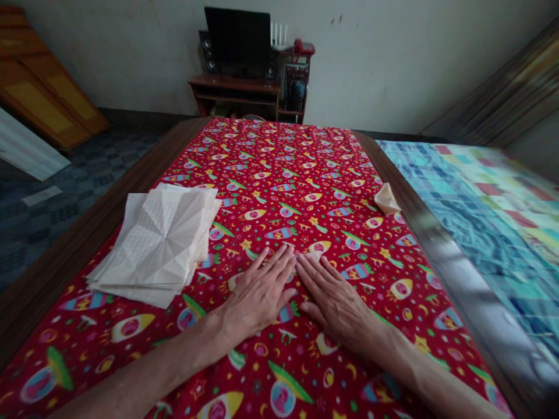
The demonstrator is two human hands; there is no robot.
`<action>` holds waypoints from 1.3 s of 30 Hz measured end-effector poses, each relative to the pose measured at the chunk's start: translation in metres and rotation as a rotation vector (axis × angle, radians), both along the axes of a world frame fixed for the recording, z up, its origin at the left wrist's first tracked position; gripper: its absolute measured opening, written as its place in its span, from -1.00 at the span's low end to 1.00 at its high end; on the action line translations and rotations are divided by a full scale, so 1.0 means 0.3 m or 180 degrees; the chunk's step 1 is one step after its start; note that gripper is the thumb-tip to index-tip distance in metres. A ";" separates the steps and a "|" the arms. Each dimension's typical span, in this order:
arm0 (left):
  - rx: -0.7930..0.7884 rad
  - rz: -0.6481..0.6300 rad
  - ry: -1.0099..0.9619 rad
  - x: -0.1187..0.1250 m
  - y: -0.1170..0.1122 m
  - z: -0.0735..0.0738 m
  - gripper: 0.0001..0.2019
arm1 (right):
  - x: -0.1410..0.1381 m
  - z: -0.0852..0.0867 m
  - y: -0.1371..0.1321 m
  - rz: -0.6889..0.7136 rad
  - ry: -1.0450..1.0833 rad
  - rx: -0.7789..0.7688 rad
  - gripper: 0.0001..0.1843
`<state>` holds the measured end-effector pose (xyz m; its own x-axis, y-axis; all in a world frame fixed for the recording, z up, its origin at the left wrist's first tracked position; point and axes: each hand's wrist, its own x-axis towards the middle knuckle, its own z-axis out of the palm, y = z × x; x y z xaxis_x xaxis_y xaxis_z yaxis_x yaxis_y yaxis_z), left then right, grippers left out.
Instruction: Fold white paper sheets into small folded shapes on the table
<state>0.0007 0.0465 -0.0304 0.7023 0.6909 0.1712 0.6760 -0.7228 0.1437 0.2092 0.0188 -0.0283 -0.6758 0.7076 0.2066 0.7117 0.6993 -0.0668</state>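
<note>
Both hands lie palm down on a red cloth (279,166) printed with rockets and planets. My left hand (262,288) is flat with its fingers stretched out and pointing forward. Beside it my right hand (334,297) lies flat too, its fingertips close to those of the left. A small whitish bit, perhaps paper, shows at the right fingertips; most of it, if there is more, is hidden under the fingers. To the left rests a stack of creased white paper sheets (159,238), the top one with radiating folds. A small folded paper piece (386,199) sits near the cloth's right edge.
Dark wooden borders (144,166) flank the cloth. On the right lies a blue and multicoloured patchwork cover (471,215). A desk (236,85) with a monitor (238,36), speakers and a red telephone (304,48) stands by the far wall. A wooden cabinet (48,87) is at the left.
</note>
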 end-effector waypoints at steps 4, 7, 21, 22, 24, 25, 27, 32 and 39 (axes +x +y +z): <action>0.0017 0.0054 0.0135 -0.037 -0.008 0.008 -0.51 | 0.053 -0.012 0.007 -0.0044 -0.0111 -0.0185 -0.32; 0.0014 0.0085 0.0187 -0.085 -0.019 0.016 -0.55 | 0.089 -0.009 0.010 -0.0068 -0.0067 -0.0164 -0.34; 0.0068 0.0015 -0.0004 -0.058 -0.010 0.007 -0.56 | 0.006 0.020 0.030 0.0084 0.0099 -0.0187 -0.46; 0.0082 0.0024 0.0004 -0.072 -0.015 0.008 -0.57 | 0.020 0.017 0.027 0.0054 0.0112 -0.0159 -0.47; 0.0114 0.0053 0.0029 -0.102 -0.026 0.009 -0.59 | 0.046 0.010 0.021 -0.0009 0.0150 -0.0064 -0.49; 0.0130 0.0054 0.0036 -0.114 -0.029 0.009 -0.60 | 0.055 0.006 0.018 -0.0047 0.0177 -0.0008 -0.51; 0.0169 0.0033 -0.0017 -0.128 -0.029 0.006 -0.61 | 0.060 0.001 0.015 -0.0135 0.0255 0.0099 -0.54; 0.0168 0.0232 -0.0415 -0.096 0.014 0.014 -0.73 | 0.032 0.002 0.033 -0.0291 0.0605 0.0312 -0.65; -0.0208 0.0488 -0.0325 -0.034 0.072 0.042 -0.84 | 0.029 -0.012 0.094 -0.0345 0.0815 0.0319 -0.79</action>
